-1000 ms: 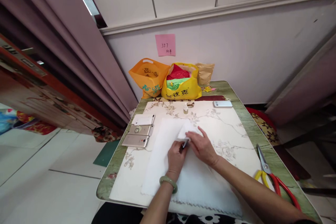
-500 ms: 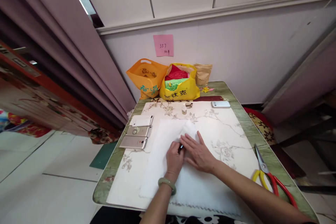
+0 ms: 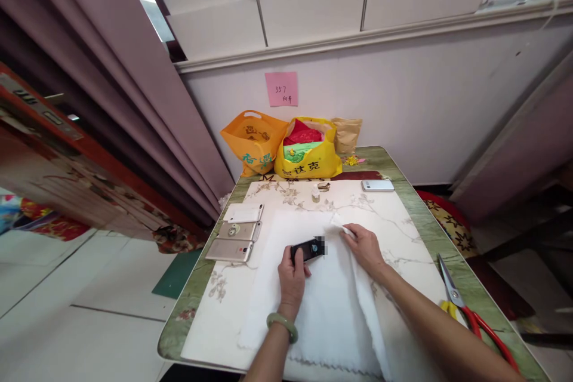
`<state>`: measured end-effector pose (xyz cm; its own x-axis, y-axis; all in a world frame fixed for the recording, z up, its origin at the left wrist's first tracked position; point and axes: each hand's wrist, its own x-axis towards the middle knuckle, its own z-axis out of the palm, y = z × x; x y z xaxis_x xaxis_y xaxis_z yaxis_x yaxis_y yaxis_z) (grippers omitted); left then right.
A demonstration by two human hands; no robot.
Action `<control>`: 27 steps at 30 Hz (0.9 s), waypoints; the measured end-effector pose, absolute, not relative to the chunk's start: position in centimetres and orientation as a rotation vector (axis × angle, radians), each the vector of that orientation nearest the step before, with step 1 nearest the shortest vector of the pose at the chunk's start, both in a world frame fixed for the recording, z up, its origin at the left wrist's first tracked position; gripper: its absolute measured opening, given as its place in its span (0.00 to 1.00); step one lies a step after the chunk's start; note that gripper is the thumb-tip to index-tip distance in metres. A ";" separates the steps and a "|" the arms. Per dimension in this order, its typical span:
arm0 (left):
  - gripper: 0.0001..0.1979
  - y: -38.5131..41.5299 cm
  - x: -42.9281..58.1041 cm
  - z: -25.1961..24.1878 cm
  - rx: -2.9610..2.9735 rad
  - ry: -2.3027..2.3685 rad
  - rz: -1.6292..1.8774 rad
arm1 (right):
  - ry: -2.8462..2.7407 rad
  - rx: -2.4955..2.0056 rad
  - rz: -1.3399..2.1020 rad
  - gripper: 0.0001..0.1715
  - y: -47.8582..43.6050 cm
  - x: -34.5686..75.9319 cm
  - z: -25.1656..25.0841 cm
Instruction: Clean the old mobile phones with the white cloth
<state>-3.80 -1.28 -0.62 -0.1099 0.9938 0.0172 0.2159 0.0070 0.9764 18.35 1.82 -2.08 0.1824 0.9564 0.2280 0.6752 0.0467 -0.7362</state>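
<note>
In my left hand (image 3: 292, 277), a small black device (image 3: 305, 250) lies tilted over the white cloth; my thumb rests on top, and its right end is blurred into blocks, so I cannot tell its exact kind. A white cloth (image 3: 329, 310) with a zigzag-cut lower edge lies spread on the table. My right hand (image 3: 364, 249) pinches the cloth near its upper right corner, and that right side is raised in a long fold. A green bangle (image 3: 283, 327) circles my left wrist.
Three phones (image 3: 230, 249) lie in a column at the left; another phone (image 3: 377, 185) sits at the far right. Scissors (image 3: 454, 295) rest by the right edge. At the back are a small bottle (image 3: 316, 193), glasses (image 3: 323, 187), an orange bag (image 3: 255, 137) and a yellow bag (image 3: 308, 164).
My right hand has gone from lying flat on the cloth to pinching its edge, which is now lifted. The black device, mostly hidden before, shows in my left hand.
</note>
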 end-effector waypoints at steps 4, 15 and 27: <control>0.15 -1.2 -3.6 -0.3 1.252 1.475 1.199 | -1.333 -1.685 0.365 0.19 2.2 18.7 -0.8; 0.30 -1.1 -3.8 -0.2 1.315 1.409 1.227 | -1.409 -1.174 0.995 0.20 -1.8 10.2 2.1; 0.26 -1.0 -4.1 -0.7 1.348 1.432 1.242 | -2.077 -1.536 0.613 0.37 -1.5 7.9 0.5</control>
<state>-4.13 -1.05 -0.70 -0.1195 0.9902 0.0729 0.2127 -0.0462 0.9760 7.89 -1.48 0.45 -0.2534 0.9606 0.1145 0.7447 0.2692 -0.6107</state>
